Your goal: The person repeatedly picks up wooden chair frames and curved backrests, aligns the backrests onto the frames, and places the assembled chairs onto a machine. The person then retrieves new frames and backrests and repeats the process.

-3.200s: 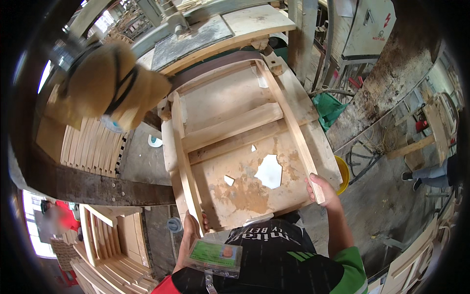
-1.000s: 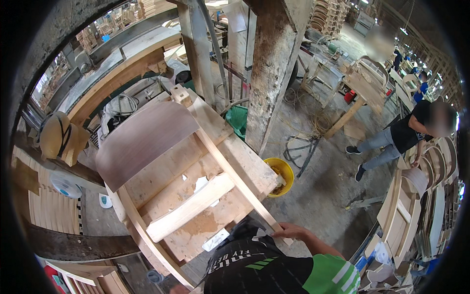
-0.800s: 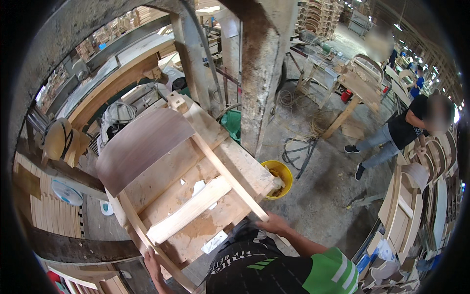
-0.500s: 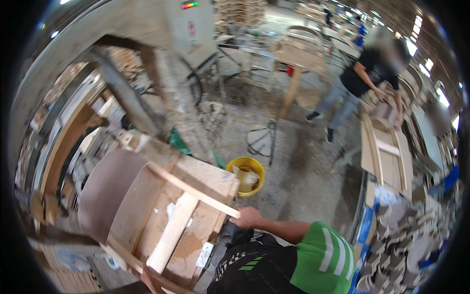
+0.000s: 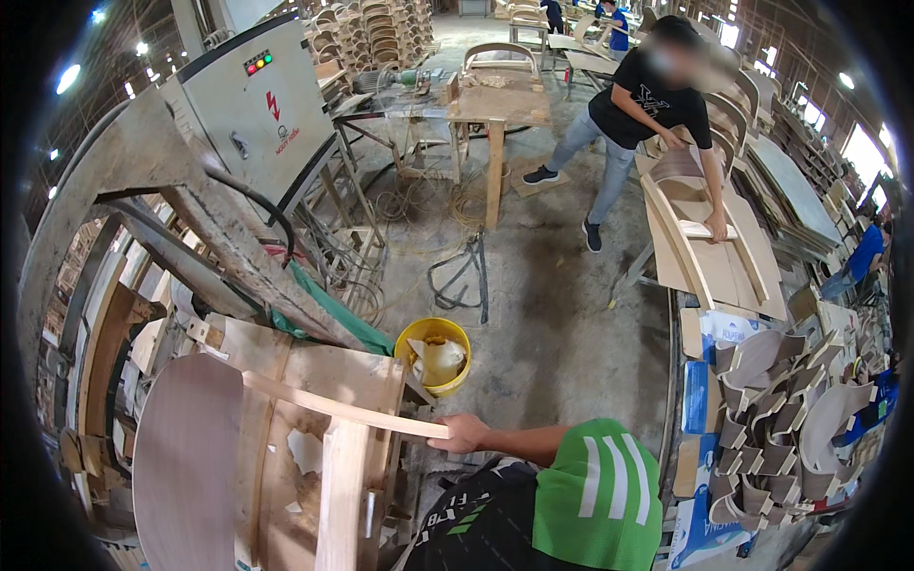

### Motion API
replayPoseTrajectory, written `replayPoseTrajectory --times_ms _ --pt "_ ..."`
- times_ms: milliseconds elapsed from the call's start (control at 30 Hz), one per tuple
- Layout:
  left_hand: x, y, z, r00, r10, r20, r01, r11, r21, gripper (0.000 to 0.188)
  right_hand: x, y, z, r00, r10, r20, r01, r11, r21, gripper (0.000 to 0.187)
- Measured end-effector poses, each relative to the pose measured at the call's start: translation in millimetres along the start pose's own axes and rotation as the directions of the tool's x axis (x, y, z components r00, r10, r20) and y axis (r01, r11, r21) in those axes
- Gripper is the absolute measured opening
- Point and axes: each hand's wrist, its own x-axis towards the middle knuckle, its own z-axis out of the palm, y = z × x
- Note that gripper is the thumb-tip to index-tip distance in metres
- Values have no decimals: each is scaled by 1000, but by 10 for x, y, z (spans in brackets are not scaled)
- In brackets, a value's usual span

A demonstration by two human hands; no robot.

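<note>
Over the bench (image 5: 357, 376), a wooden frame (image 5: 341, 490) with a dark curved panel (image 5: 186, 457) extends leftward from the right hand (image 5: 462, 433), which clasps its rail (image 5: 386, 419) by the end, just past the bench's edge. The left hand is out of sight; I can't tell its hold. Near that edge stands a yellow bucket (image 5: 447, 388); grey floor (image 5: 543, 333) runs wide beyond, toward a co-worker (image 5: 657, 100) bent over another frame (image 5: 678, 238).

At lower left, the curved panel (image 5: 190, 457) is smooth, matt brown wood; the side rail (image 5: 343, 407) and crosspiece (image 5: 341, 495) are smooth, pale bare wood. The tabletop (image 5: 369, 366) beneath looks rough, stained. Near centre, the yellow bucket (image 5: 446, 390) is shiny plastic; at upper left, the cabinet (image 5: 228, 100) is painted metal.
</note>
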Motion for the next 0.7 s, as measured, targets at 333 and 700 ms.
replayPoseTrajectory --times_ms 333,700 --pt "-1593 246 122 992 115 41 -110 987 -114 51 -1471 853 -819 971 223 -88 -207 964 164 64" --pt "-2289 850 769 881 289 375 -156 925 -347 57 -2592 1016 -2071 701 333 -631 -172 937 303 57"
